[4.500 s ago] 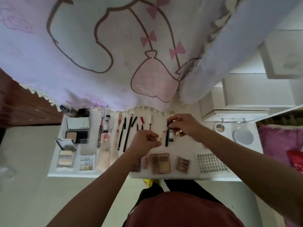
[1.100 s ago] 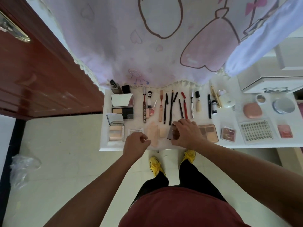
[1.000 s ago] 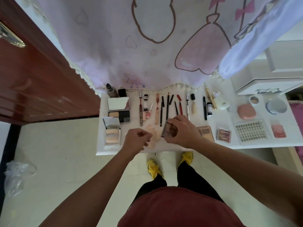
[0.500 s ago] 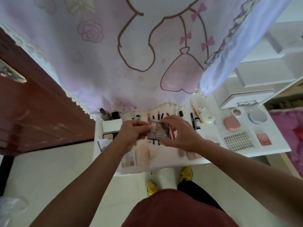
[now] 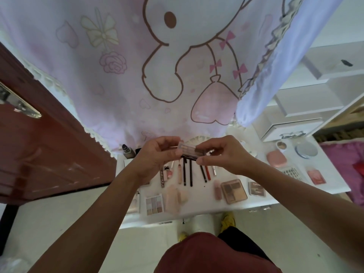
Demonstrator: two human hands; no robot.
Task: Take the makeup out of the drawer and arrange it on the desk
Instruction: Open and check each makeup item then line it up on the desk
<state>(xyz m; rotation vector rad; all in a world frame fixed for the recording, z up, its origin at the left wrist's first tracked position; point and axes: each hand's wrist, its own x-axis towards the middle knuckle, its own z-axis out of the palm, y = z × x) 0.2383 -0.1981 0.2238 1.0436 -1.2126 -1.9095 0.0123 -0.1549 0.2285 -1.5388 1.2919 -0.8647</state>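
Both hands hold a small eyeshadow palette (image 5: pixel 190 151) up in the air above the white desk (image 5: pixel 199 208). My left hand (image 5: pixel 155 157) grips its left end and my right hand (image 5: pixel 222 154) pinches its right end. Below them on the desk lie several black and red pencils (image 5: pixel 190 174), a pale six-pan palette (image 5: pixel 154 203), a brown palette (image 5: pixel 233 191), a small pink palette (image 5: pixel 256 189) and a beige tube (image 5: pixel 173 197). A pink round compact (image 5: pixel 276 158) sits at the right.
A pink cartoon curtain (image 5: pixel 157 66) hangs over the desk's back edge. A red-brown door (image 5: pixel 39 154) stands at the left. White drawer units (image 5: pixel 291 127) and a round mirror (image 5: pixel 306 150) are at the right, with a tray of lashes (image 5: pixel 291 172).
My right hand picked the palette off the desk front and lifted it. My left hand joined it, and both now hold it higher.
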